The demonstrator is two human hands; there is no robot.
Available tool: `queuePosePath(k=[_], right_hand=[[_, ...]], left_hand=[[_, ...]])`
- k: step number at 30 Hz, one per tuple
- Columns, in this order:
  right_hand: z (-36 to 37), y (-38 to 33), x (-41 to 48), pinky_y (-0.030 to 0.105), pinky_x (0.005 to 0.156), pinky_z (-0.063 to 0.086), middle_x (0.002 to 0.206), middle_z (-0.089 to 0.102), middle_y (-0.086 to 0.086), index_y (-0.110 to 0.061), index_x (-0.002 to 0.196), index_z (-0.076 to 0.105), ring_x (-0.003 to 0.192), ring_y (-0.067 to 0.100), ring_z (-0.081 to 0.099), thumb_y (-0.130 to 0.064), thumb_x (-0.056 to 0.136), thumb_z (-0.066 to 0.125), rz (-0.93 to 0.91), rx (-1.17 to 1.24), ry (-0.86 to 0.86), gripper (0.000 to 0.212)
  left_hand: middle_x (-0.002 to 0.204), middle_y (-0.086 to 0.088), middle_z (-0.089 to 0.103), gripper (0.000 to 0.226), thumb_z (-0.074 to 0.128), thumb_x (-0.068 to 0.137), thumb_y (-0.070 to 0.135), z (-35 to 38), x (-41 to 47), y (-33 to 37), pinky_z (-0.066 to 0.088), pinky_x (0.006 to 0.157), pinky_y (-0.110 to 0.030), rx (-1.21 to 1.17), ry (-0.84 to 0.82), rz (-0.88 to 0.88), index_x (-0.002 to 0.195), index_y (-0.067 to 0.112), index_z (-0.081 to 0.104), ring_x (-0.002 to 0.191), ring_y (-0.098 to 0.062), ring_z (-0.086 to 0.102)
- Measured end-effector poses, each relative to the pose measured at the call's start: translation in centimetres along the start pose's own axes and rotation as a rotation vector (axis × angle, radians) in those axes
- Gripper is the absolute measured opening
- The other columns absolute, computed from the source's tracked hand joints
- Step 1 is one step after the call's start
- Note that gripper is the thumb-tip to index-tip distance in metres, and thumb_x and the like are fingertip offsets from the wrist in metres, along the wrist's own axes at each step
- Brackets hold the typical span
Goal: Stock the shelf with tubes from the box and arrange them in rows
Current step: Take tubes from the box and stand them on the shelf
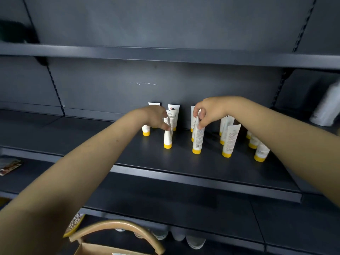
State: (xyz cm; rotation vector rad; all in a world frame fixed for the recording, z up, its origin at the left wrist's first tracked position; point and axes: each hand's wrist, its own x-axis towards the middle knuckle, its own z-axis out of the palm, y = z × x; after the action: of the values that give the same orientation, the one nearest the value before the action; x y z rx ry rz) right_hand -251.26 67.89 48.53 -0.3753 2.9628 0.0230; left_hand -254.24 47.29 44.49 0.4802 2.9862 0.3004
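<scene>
Box, bottom edge, below the shelf: contents hidden.
Left hand: fingers pinching the crimped top of the left tube, white, yellow cap down on the shelf, in front of two others.
Right hand: fingers pinching the top of the right tube, cap on the shelf.
Standing tubes, right: short files running front to back.
Step, as judged: setting two front tubes upright.
Next calls for: letting go without tipping, and aligning the caps with the neighbouring front row.
</scene>
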Motion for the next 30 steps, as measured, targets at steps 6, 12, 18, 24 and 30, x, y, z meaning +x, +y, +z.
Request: queuePosePath(k=[6, 12, 18, 24, 30], right_hand=[[0.4, -1.4, -6.9, 0.039, 0.102, 0.042, 0.109, 0.052, -0.012, -0.031, 0.121, 0.053, 0.111, 0.017, 0.052, -0.051, 0.069, 0.074, 0.010, -0.067, -0.059, 0.059], [3.7, -3.2, -14.4, 0.035, 0.099, 0.045, 0.118, 0.054, -0.009, -0.029, 0.123, 0.054, 0.108, 0.016, 0.053, -0.050, 0.070, 0.074, -0.030, -0.013, -0.080, 0.060], [6.3, -6.2, -18.9, 0.035, 0.103, 0.042, 0.130, 0.052, -0.007, -0.026, 0.132, 0.048, 0.114, 0.016, 0.052, -0.050, 0.074, 0.071, -0.079, -0.029, -0.208, 0.067], [6.6, -9.5, -20.4, 0.037, 0.106, 0.039, 0.137, 0.048, -0.006, -0.027, 0.136, 0.044, 0.122, 0.017, 0.048, -0.052, 0.076, 0.070, -0.101, -0.063, -0.244, 0.070], [7.1, -14.1, -17.0, 0.036, 0.106, 0.039, 0.135, 0.048, -0.007, -0.028, 0.136, 0.043, 0.115, 0.016, 0.048, -0.053, 0.076, 0.068, -0.089, -0.065, -0.279, 0.070]], left_hand=[[0.131, 0.001, 0.052, 0.062, 0.067, 0.082, 0.044, 0.0, -7.8, 3.0, 0.041, 0.100, -0.032, 0.030, -0.006, -0.002, 0.134, 0.018, 0.046, 0.118, -0.021, 0.051], [0.126, 0.003, 0.053, 0.060, 0.069, 0.080, 0.045, 2.9, -16.1, 5.1, 0.040, 0.096, -0.029, 0.039, -0.093, -0.026, 0.131, 0.021, 0.048, 0.115, -0.018, 0.050], [0.131, 0.004, 0.050, 0.060, 0.067, 0.081, 0.048, 5.0, -22.0, 4.3, 0.040, 0.101, -0.034, 0.114, -0.156, -0.059, 0.132, 0.022, 0.047, 0.120, -0.020, 0.049], [0.134, 0.004, 0.050, 0.062, 0.065, 0.083, 0.047, 4.8, -24.7, 2.2, 0.037, 0.095, -0.031, 0.123, -0.182, -0.072, 0.136, 0.021, 0.045, 0.121, -0.020, 0.049], [0.134, 0.004, 0.051, 0.061, 0.066, 0.081, 0.050, 5.1, -24.4, -3.1, 0.039, 0.101, -0.035, 0.104, -0.239, -0.057, 0.134, 0.025, 0.045, 0.120, -0.021, 0.049]])
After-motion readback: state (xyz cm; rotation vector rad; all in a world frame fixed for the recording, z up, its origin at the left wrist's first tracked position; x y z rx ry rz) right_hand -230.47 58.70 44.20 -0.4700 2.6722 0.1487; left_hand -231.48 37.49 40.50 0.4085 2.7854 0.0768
